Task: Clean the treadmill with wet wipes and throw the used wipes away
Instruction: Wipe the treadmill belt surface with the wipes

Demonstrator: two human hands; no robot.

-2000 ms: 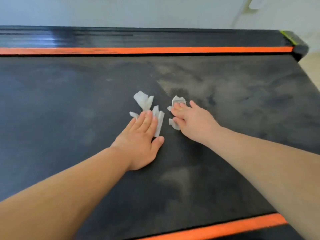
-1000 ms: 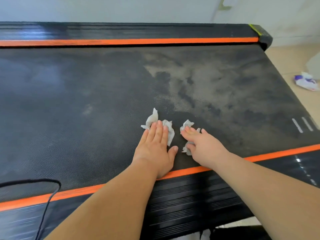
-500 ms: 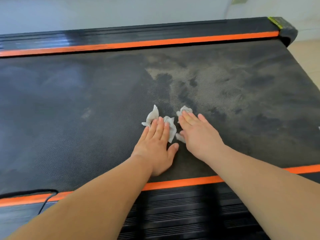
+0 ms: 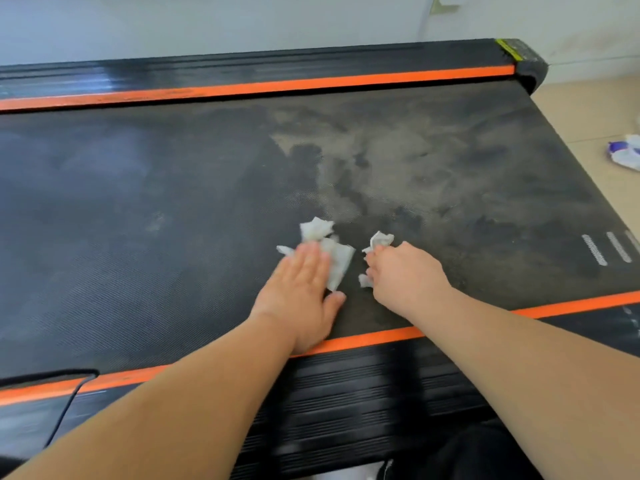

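Pressing flat-fingered, the left hand (image 4: 301, 292) is pinning a crumpled wipe (image 4: 334, 259) to the textured belt (image 4: 138, 220); the right hand (image 4: 403, 273) is clutching a white wad (image 4: 381, 240).

pictured well beyond the left hand (image 4: 301, 292) and the right hand (image 4: 401, 271): a pale wall (image 4: 242, 22), with a light wall plate (image 4: 445, 3) high up on the right hand's side. far out past the right hand, beige tiled floor (image 4: 588, 109), and lying on it a crumpled blue-and-white pack (image 4: 625, 154), cut by the frame's edge. nearer than the left hand and out to its left, a thin black cable (image 4: 52, 376), bent back on itself. below the right forearm, dark fabric (image 4: 478, 452), blurred.
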